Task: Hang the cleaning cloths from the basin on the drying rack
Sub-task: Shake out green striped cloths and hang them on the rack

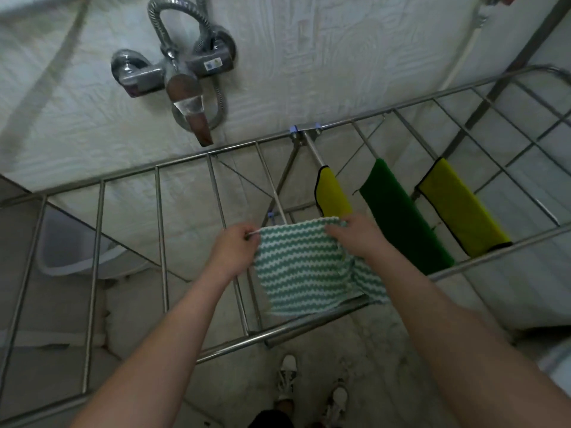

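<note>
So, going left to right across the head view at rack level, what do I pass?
Pale plastic basin → left hand → green-and-white zigzag cloth → dark green cloth → wide yellow cloth. Left out: the right hand and narrow yellow cloth, which overlap the zigzag one.

Left hand [234, 251] and right hand [355, 239] forward, fingers [335, 233] seemingly curled.

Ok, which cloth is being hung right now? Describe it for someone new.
Look at the drying rack below the wall tap. Near its middle, the left hand and right hand hold one cloth by its top corners. It is the only green-and-white zigzag one; the hung cloths to its right are plain yellow or dark green.
</note>
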{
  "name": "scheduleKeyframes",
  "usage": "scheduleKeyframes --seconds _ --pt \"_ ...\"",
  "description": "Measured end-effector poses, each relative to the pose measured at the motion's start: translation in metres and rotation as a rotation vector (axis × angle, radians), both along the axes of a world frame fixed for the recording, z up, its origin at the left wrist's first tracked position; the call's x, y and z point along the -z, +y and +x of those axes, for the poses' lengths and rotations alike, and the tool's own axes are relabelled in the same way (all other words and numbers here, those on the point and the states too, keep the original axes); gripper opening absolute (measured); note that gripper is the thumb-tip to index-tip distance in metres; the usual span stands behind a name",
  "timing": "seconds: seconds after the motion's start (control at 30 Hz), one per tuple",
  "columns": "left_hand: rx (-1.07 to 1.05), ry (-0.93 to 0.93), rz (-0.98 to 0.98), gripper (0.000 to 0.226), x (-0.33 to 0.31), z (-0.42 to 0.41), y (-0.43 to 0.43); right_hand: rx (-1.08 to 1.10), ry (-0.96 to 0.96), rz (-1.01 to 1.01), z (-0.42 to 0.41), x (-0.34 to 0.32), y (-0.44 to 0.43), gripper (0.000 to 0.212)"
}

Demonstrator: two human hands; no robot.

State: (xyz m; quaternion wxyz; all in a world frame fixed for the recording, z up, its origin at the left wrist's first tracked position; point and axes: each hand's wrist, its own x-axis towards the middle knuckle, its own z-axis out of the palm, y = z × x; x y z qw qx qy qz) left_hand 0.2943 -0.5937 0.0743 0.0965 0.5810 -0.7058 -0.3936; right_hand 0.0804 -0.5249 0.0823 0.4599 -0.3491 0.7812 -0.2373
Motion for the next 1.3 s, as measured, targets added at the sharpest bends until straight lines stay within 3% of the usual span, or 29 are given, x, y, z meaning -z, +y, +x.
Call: scheduleKeyframes --seconds 0.17,0.3,0.47,0.53,0.6,0.7,0.8,1.03,1.1,1.17,1.23,1.3 --pt "0.101 -0.267 -0.198 0.025 0.007 -0.014 -0.019 0.037 0.038 -0.003 0.007 0.021 -0.02 0.038" --pt "0.238 -0.409 -0.218 0.025 0.01 -0.017 -0.019 -0.034 0.167 -0.024 0.016 0.019 -0.022 0.052" --pt "0.337 -0.473 -0.174 0.04 0.007 -0.014 -0.015 -0.428 0.15 0.12 0.028 0.003 -0.005 0.035" --pt "0.347 -0.466 -0.183 0.046 0.006 -0.014 -0.013 -0.533 0.181 0.151 0.032 0.001 0.002 0.028" --pt "0.416 -0.337 -0.275 0.054 0.009 -0.014 -0.01 -0.575 0.175 0.135 0.032 0.002 0.008 0.016" --pt "0.675 -0.17 -0.38 0.064 0.017 -0.018 -0.003 -0.684 0.241 0.144 0.031 0.001 0.011 0.022" --pt "0.785 -0.189 -0.373 0.055 0.024 -0.021 0.011 -0.735 0.288 0.164 0.028 0.002 0.016 0.025" --pt "0.756 -0.287 -0.361 0.053 0.032 -0.024 0.023 -0.705 0.334 0.096 0.029 0.007 0.031 0.034" --pt "0.69 -0.19 -0.363 0.052 0.027 -0.026 0.031 -0.599 0.266 0.01 0.024 -0.001 0.035 0.033" --pt "0.475 0.023 -0.328 0.039 0.016 -0.03 0.043 -0.422 0.159 -0.155 0.017 -0.012 0.04 0.028" --pt "0.191 0.309 -0.04 0.021 -0.003 -0.034 0.058 -0.219 -0.031 -0.295 0.016 -0.024 0.046 0.028" --pt "0.034 0.559 0.269 0.013 -0.021 -0.04 0.075 -0.067 -0.218 -0.383 0.02 -0.034 0.054 0.035"
